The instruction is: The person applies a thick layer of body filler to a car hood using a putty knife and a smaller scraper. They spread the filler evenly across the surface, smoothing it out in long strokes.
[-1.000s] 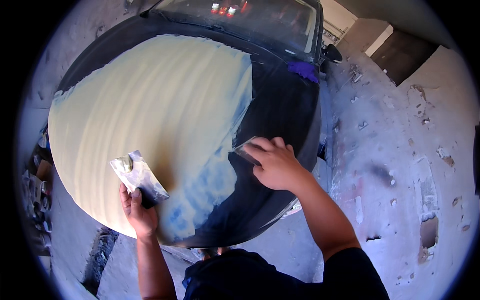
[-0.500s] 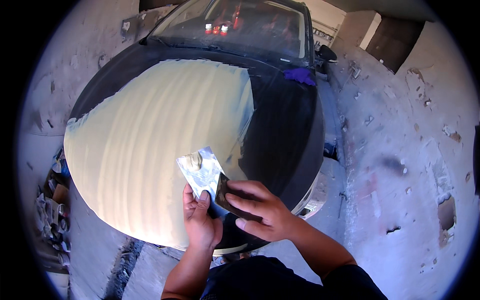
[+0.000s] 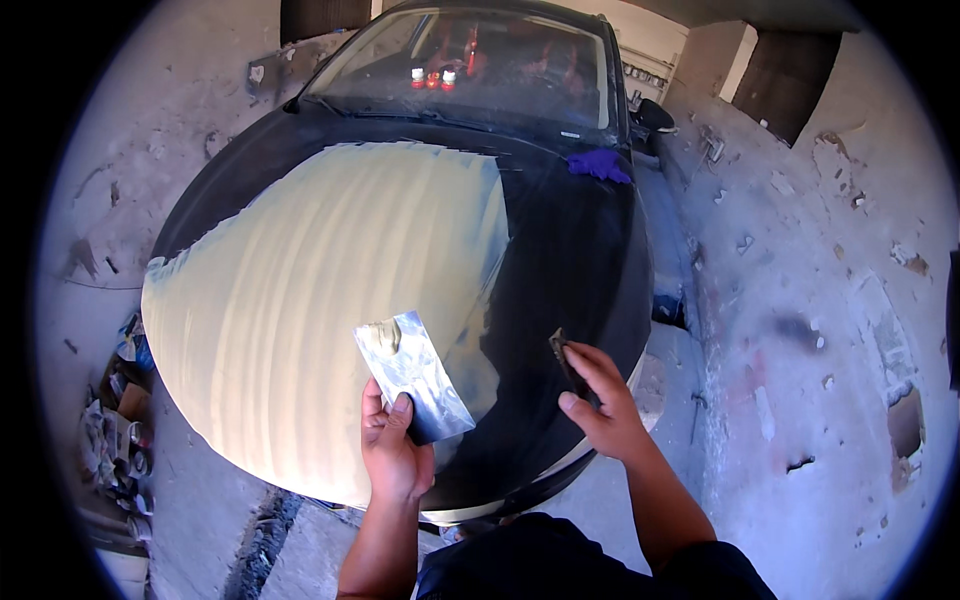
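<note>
My left hand (image 3: 392, 445) grips a flat metal plate (image 3: 425, 380) by its lower edge, thumb on top. A dab of beige filler putty (image 3: 382, 337) sits at the plate's far corner. In my right hand (image 3: 610, 405) is a dark, thin-edged putty spreader (image 3: 570, 365), pinched between thumb and fingers, apart from the plate. Both hands are over the front of a black car hood (image 3: 560, 270). A broad streaked coat of cream filler (image 3: 290, 320) covers its left and middle part, and the right part is dark.
A purple cloth (image 3: 598, 165) lies on the hood's far right corner, below the windshield (image 3: 470, 70). Left of the car, cans and boxes (image 3: 120, 440) are piled on the floor. A scuffed pale wall (image 3: 800, 330) stands on the right.
My right hand has moved right with the spreader, away from the plate where the two met. The left hand still holds the plate, a little lower. The view has shifted slightly.
</note>
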`<action>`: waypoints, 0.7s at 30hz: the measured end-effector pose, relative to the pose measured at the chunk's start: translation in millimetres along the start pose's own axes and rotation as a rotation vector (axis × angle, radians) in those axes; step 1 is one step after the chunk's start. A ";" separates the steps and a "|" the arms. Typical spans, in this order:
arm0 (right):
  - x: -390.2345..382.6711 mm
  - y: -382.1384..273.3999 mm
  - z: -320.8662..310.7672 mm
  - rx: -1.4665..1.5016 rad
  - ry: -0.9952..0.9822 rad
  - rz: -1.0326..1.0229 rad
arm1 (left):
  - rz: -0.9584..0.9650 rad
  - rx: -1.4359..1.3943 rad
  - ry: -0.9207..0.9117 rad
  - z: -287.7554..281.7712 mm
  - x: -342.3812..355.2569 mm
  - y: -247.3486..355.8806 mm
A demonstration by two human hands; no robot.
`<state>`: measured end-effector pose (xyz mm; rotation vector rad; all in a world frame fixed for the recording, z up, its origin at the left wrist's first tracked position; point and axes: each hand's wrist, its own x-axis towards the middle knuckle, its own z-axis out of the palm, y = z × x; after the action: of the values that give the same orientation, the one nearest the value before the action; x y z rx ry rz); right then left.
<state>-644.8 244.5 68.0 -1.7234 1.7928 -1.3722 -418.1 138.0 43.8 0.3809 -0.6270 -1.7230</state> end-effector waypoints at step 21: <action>-161.5 355.9 -365.3 0.286 0.370 0.543 | 0.393 0.405 0.225 109.3 36.3 -240.1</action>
<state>-1100.1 477.9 -88.4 -0.7905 1.9284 -1.6526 -678.2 161.9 -8.4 0.6765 -0.8243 -1.1570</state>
